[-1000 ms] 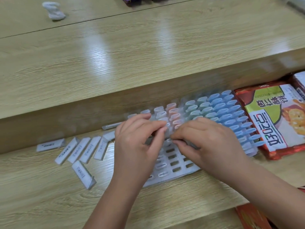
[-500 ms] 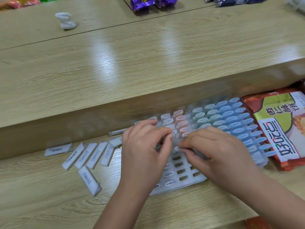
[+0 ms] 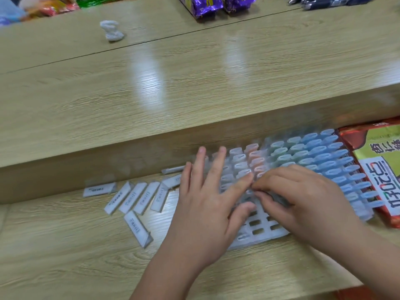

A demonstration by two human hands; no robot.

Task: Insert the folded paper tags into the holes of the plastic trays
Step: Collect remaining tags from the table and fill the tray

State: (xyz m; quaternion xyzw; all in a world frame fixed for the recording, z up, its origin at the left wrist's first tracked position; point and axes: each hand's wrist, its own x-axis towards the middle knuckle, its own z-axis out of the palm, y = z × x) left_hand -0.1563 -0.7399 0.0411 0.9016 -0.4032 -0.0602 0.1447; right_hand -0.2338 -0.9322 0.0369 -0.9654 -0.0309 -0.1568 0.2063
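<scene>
Left hand (image 3: pixel 207 204) flat on left part of white plastic tray (image 3: pixel 259 233), fingers straight and spread. Right hand (image 3: pixel 303 198) curled over tray middle, thumb and forefinger tips together; whether tag sits between them, cannot tell (blur). Tray lies on lower wooden ledge (image 3: pixel 65 256). Loose folded tags (image 3: pixel 138 198) in row just left of tray. Far rows hold inserted tags (image 3: pixel 324 161), blue and pink. Snack packet (image 3: pixel 381 169) touching tray's right side. Beyond, on raised desk (image 3: pixel 194 87): crumpled white paper (image 3: pixel 111 31), purple packets (image 3: pixel 207 5).
</scene>
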